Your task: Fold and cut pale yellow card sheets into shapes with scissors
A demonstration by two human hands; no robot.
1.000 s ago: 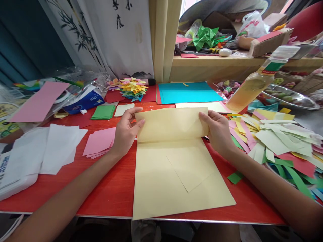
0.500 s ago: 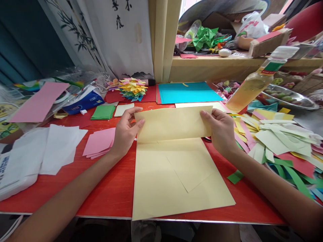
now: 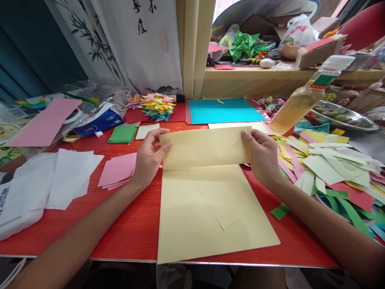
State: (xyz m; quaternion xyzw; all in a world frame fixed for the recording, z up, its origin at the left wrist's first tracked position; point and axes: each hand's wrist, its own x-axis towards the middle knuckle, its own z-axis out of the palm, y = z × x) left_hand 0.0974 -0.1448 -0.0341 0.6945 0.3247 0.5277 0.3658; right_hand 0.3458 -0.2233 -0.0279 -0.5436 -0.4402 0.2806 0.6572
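Note:
Between my two hands a folded strip of pale yellow paper [image 3: 206, 147] is held up, tilted towards me. My left hand [image 3: 152, 156] pinches its left end between thumb and fingers. At the right end, my right hand [image 3: 261, 154] grips it the same way, thumb on the near face. Below the strip, a large pale yellow sheet [image 3: 186, 228] lies flat, reaching the table's front edge. A smaller piece of the same paper [image 3: 225, 204] rests on that sheet, one corner pointing towards me.
Pink squares [image 3: 117, 170], green squares [image 3: 122, 134] and white papers [image 3: 72, 176] lie left. Blue sheets [image 3: 222, 111] and a folded-paper ornament [image 3: 158, 106] stand behind. At right are a bottle [image 3: 300, 100], a heap of paper strips [image 3: 337, 164] and a metal dish [image 3: 361, 120].
My right thumb has slid slightly to the right along the strip. Otherwise the hands and papers look nearly the same; the view has shifted very slightly.

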